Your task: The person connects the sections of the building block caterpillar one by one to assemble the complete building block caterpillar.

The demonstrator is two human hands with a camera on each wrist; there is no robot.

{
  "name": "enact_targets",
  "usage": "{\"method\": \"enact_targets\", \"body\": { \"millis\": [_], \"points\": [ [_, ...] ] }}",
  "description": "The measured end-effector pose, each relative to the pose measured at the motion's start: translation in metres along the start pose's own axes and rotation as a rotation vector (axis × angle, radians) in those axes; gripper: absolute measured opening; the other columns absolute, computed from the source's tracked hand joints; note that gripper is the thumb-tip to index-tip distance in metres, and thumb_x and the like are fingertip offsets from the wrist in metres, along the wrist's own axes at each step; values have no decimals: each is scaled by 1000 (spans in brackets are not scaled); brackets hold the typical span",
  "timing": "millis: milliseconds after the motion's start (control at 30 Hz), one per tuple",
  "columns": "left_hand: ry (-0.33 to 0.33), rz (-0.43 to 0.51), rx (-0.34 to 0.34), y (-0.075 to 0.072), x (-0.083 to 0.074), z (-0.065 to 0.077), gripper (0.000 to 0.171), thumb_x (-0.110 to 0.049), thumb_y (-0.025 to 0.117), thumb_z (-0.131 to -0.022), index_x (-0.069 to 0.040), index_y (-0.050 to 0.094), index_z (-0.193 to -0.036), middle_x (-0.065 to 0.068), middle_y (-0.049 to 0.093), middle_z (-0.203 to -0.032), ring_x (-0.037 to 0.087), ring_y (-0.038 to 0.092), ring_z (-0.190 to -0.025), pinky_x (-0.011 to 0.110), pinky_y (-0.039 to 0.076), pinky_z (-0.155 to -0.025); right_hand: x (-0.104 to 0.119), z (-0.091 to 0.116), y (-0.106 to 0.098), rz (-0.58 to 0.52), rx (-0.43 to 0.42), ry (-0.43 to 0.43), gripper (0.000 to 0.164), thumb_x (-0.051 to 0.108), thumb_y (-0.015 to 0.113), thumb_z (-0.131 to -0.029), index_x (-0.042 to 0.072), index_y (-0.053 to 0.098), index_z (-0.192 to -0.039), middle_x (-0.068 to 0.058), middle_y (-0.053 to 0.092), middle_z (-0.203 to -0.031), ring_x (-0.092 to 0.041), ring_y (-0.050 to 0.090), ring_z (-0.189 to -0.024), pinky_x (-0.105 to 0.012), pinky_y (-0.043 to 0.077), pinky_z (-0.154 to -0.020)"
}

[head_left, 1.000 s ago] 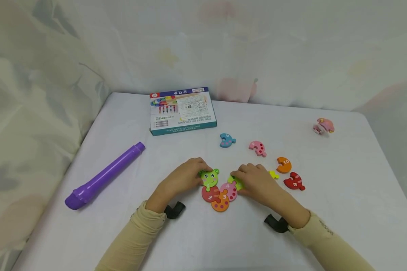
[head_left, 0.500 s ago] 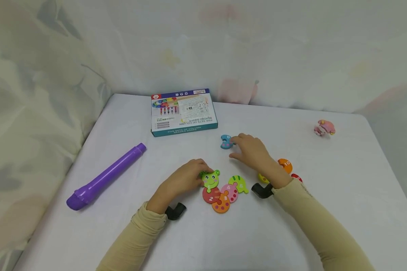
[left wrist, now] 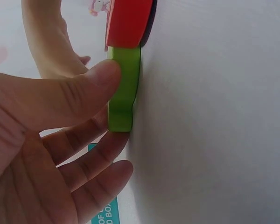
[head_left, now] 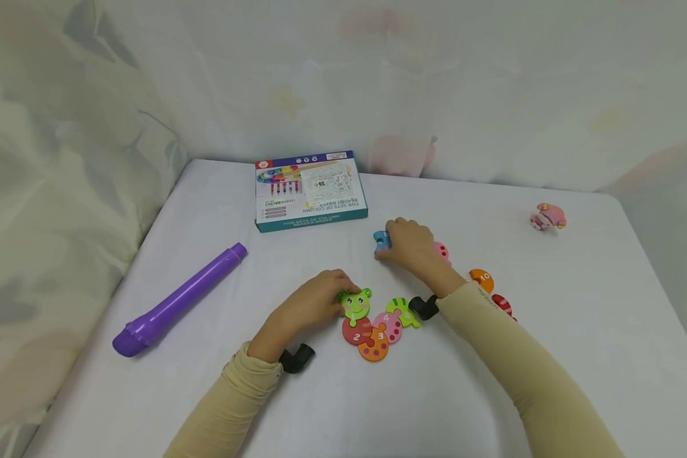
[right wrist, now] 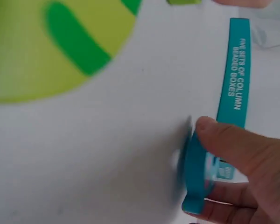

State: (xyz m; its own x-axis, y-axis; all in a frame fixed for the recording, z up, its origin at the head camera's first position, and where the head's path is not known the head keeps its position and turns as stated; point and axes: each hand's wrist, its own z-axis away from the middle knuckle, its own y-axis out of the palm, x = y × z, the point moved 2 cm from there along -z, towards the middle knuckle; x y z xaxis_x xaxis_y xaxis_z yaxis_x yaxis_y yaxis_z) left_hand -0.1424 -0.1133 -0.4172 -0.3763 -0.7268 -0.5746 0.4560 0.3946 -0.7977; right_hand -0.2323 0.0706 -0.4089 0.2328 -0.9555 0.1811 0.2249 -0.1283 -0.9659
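My left hand (head_left: 308,304) holds the smiling green caterpillar-head puzzle piece (head_left: 355,306) between thumb and fingers; the left wrist view shows the thumb on the green piece's face (left wrist: 123,91). Linked to it in a curved chain are a red piece (head_left: 355,331), an orange piece (head_left: 373,349), a pink piece (head_left: 390,323) and a striped light-green piece (head_left: 397,307). Farther back on the table, my right hand (head_left: 415,249) pinches a blue puzzle piece (head_left: 381,241). In the right wrist view, thumb and fingers lie on either side of this blue piece (right wrist: 194,165), which is tilted up on edge.
Partly behind my right arm lie loose pink (head_left: 441,250), orange (head_left: 482,279) and red (head_left: 502,304) pieces. A beaded-column set box (head_left: 312,191) lies at the back, a purple toy microphone (head_left: 180,299) at the left, and a small pink figure (head_left: 548,217) at the far right.
My right hand has let go of the striped light-green piece, moved back and left, and taken hold of the blue piece. The left hand stays on the green head.
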Motion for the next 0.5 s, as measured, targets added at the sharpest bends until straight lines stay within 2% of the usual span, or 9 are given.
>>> {"method": "enact_targets", "body": {
  "millis": [100, 233, 367, 500],
  "points": [
    [-3, -6, 3, 0, 0, -1, 38, -11, 74, -78, -11, 66, -115, 1, 58, -109, 13, 50, -101, 30, 43, -92, -5, 17, -5, -68, -38, 2, 60, 46, 70, -76, 4, 55, -117, -11, 61, -100, -27, 54, -84, -42, 47, -75],
    [-12, -6, 3, 0, -1, -2, 38, -12, 73, -78, -11, 65, -115, 0, 58, -109, 13, 50, -102, 30, 43, -92, -14, 57, -9, -133, -121, -11, 62, 45, 71, -75, 4, 56, -119, -12, 62, -106, -27, 55, -87, -43, 48, -75],
    [-20, 0, 5, 0, -1, -1, 38, -11, 73, -78, -10, 65, -115, 1, 58, -109, 14, 50, -103, 30, 43, -92, -21, 100, 1, -138, -203, -41, 62, 44, 75, -71, 4, 59, -116, -11, 64, -104, -25, 57, -85, -39, 50, -69],
    [-25, 0, 6, 0, 0, -1, 37, -11, 73, -78, -11, 65, -115, 0, 58, -109, 14, 50, -102, 30, 43, -92, -23, 134, 15, -124, -224, -32, 61, 45, 77, -68, 4, 62, -111, -8, 66, -97, -23, 56, -80, -35, 48, -63]
  ]
}}
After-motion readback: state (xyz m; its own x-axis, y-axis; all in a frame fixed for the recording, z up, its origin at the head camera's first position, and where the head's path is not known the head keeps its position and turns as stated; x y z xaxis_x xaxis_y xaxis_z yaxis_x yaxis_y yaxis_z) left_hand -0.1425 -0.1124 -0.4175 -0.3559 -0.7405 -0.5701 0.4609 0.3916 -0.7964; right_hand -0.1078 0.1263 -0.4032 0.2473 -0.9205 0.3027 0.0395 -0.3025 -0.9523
